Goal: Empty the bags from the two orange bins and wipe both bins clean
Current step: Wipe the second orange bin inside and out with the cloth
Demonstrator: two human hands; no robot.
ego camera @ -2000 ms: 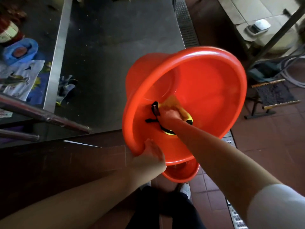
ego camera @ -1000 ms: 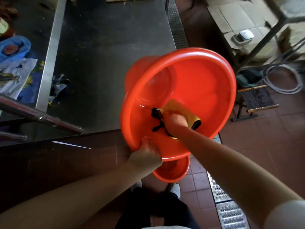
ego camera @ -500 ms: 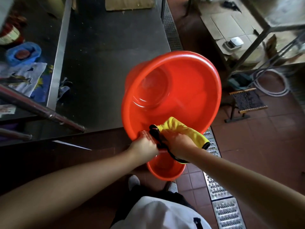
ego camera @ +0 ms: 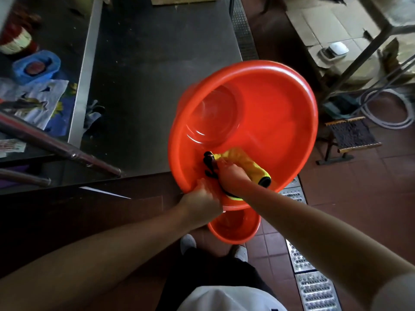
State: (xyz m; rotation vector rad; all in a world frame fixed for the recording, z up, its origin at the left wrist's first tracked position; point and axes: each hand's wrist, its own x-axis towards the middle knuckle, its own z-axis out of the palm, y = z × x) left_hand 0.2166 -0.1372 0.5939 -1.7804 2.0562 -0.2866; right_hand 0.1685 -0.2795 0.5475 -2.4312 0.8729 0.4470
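The large round orange plastic bin [ego camera: 265,122] is held in the air, tipped on its side so that its open mouth faces up toward the camera and its flat bottom points away toward the dark steel surface [ego camera: 157,86]; its axis from rim to base leans up and to the left in the picture. The left hand [ego camera: 202,203] grips the near lower rim, fingers curled over the edge. The right hand [ego camera: 231,176] is inside the bin on the lower inner wall, its grip closed round a bunched yellow cloth with black trim [ego camera: 249,164] that lies against the plastic. The hand and cloth are somewhat blurred, so the exact lie of the fingers is hard to make out. A second, smaller orange plastic bin [ego camera: 235,230] stands upright on the red-brown tiled floor [ego camera: 359,209] below the first, just in front of the person's pale shoes [ego camera: 187,243]. On the surface to the left lie a crumpled grey glove [ego camera: 93,114], a blue plastic tub [ego camera: 37,66] and a printed sheet [ego camera: 36,102]. A perforated metal floor grate [ego camera: 301,261] runs along the right, with a small woven stool [ego camera: 350,135] and a coiled pale hose [ego camera: 386,108] farther off.
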